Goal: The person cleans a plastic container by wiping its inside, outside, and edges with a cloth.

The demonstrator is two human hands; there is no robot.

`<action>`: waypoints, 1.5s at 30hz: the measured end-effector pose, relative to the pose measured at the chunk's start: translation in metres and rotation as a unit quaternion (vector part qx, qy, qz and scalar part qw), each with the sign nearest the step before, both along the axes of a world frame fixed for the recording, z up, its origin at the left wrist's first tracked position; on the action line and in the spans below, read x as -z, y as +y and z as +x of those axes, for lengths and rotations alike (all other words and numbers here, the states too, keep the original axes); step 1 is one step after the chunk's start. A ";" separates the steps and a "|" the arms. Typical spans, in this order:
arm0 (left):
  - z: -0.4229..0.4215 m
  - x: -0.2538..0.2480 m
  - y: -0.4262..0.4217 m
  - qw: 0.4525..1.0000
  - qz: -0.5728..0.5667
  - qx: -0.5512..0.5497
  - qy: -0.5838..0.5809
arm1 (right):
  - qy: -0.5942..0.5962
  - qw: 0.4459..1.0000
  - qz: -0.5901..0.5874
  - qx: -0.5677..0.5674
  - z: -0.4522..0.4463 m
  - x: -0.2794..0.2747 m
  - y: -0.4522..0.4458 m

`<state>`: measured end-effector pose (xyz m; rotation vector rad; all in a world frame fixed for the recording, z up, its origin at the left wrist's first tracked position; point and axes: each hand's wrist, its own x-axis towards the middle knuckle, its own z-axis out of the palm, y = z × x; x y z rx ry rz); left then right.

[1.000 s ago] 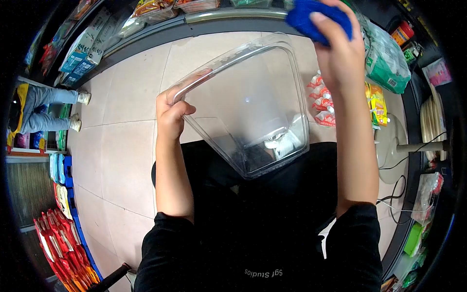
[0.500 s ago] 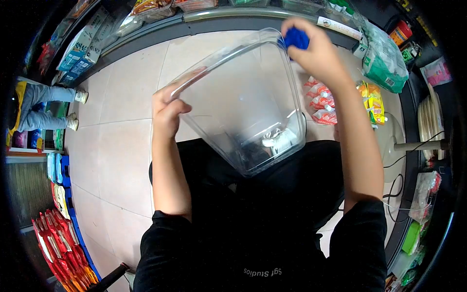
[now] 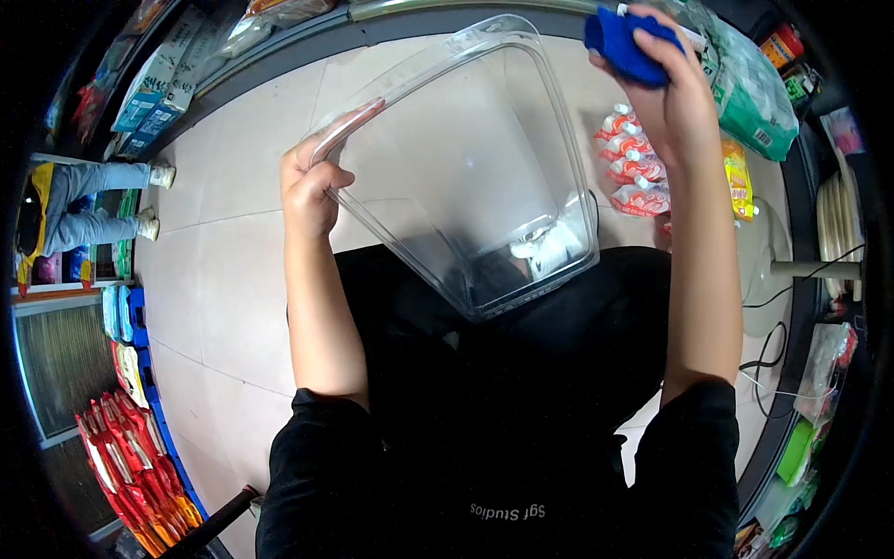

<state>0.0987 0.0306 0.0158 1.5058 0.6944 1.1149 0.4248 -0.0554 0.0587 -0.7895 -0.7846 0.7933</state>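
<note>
A clear plastic container (image 3: 466,168) is held tilted above my lap, its open side facing me. My left hand (image 3: 317,182) grips the container's rim at its left corner, thumb on the near side and fingers behind the wall. Up at the right, my right hand (image 3: 675,84) is closed on a blue cloth (image 3: 629,47), apart from the container. Through the clear plastic a white shoe (image 3: 554,250) shows near the lower right corner.
Pouches with red print (image 3: 633,168) and a yellow pack (image 3: 738,182) stand on the tiled floor (image 3: 223,307) at right, near a fan-like stand (image 3: 810,269) and cables. Red packets (image 3: 130,461) lie at lower left. Another person's legs (image 3: 102,205) are at far left. Shelves surround the floor.
My right hand with the blue cloth came in to the container's upper right edge, then moved away up and right. The container sits slightly higher in view, still in my left hand.
</note>
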 end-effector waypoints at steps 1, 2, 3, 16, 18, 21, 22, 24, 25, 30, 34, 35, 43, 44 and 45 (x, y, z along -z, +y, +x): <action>0.000 0.000 0.001 1.000 -0.002 -0.005 -0.001 | 0.002 1.000 -0.001 0.001 -0.007 -0.008 0.003; 0.000 0.000 0.000 1.000 -0.003 -0.004 0.002 | 0.005 1.000 -0.008 -0.014 -0.014 -0.015 0.006; 0.001 -0.002 -0.001 1.000 -0.001 -0.004 0.000 | 0.008 0.999 -0.014 -0.029 -0.021 -0.018 0.009; -0.046 0.029 0.050 1.000 -0.004 -0.014 0.016 | -0.366 0.912 -0.178 -0.058 -0.039 0.039 -0.028; -0.045 0.022 0.045 0.999 0.005 -0.012 0.045 | -0.384 0.898 -0.202 -0.068 -0.039 0.036 -0.035; -0.035 0.010 0.037 0.996 0.008 -0.020 0.083 | -0.397 0.888 -0.218 -0.075 -0.035 0.040 -0.037; -0.031 0.008 0.031 0.999 0.003 0.000 0.042 | -0.408 0.865 -0.278 -0.085 -0.031 0.051 -0.038; -0.032 -0.005 0.025 0.997 -0.030 0.021 0.066 | -0.436 0.833 -0.327 -0.093 -0.032 0.056 -0.043; -0.052 0.020 0.047 0.997 -0.032 0.020 0.065 | -0.437 0.832 -0.328 -0.094 -0.031 0.061 -0.045; -0.068 0.013 0.052 0.980 0.027 0.008 0.197 | -0.532 0.815 -0.217 -0.079 -0.030 0.084 -0.049; -0.086 0.019 0.048 0.980 -0.026 -0.010 0.196 | -0.550 0.802 -0.220 -0.072 -0.030 0.091 -0.061; -0.090 0.021 0.045 0.980 -0.022 -0.012 0.196 | -0.541 0.801 -0.246 -0.078 -0.030 0.094 -0.061; -0.112 0.028 0.014 0.972 -0.116 -0.066 0.193 | -0.494 0.835 -0.243 0.006 -0.051 0.096 -0.051; -0.115 0.032 0.013 0.968 -0.125 -0.075 0.205 | -0.500 0.831 -0.243 0.015 -0.058 0.090 -0.049; -0.115 0.034 0.011 0.964 -0.132 -0.085 0.217 | -0.506 0.828 -0.241 0.019 -0.061 0.085 -0.046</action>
